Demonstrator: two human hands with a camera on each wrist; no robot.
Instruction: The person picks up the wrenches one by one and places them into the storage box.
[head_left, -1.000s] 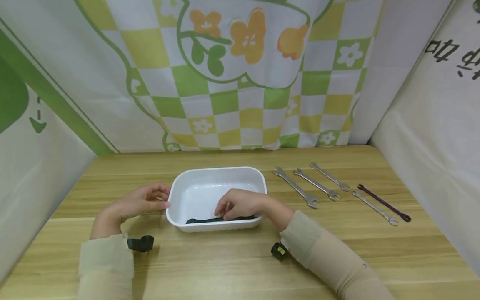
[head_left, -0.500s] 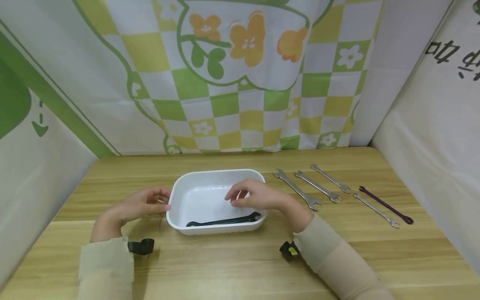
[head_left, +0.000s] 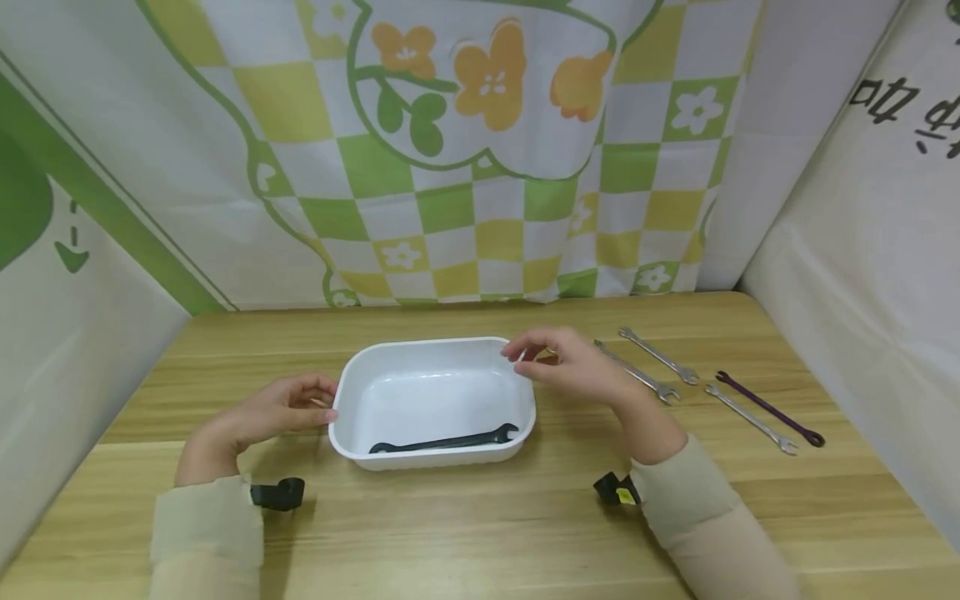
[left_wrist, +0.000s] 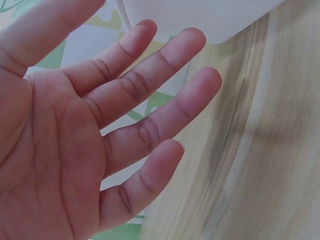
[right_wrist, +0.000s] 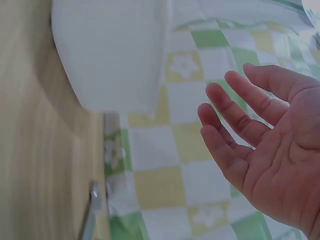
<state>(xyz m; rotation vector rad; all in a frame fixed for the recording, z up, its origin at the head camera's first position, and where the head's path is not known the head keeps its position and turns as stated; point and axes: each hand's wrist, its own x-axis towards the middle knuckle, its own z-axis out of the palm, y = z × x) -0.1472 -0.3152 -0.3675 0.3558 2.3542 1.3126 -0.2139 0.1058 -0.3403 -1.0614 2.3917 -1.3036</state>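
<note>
A white plastic basin (head_left: 431, 343) stands mid-table, with one black wrench (head_left: 446, 439) lying along its near inside wall. My left hand (head_left: 281, 408) is at the basin's left rim, thumb tip right at the edge; in the left wrist view its fingers (left_wrist: 165, 55) are spread and relaxed. Over the basin's back right corner hovers my right hand (head_left: 573, 362), holding nothing, its fingers loosely bent. The right wrist view shows that hand's palm (right_wrist: 285, 160) beside the basin's white wall (right_wrist: 110, 55). A silver wrench (head_left: 643, 377) lies partly hidden behind the right hand.
Further right on the wooden table (head_left: 450, 533) are a silver wrench (head_left: 660, 356), another silver wrench (head_left: 752, 418) and a purple wrench (head_left: 770, 407). A checked cloth (head_left: 487, 242) hangs behind the table. Pale walls stand at both sides.
My right hand has risen from the black wrench inside the basin and moved right and back to the far right rim, covering the largest silver wrench. The left hand has stayed at the rim.
</note>
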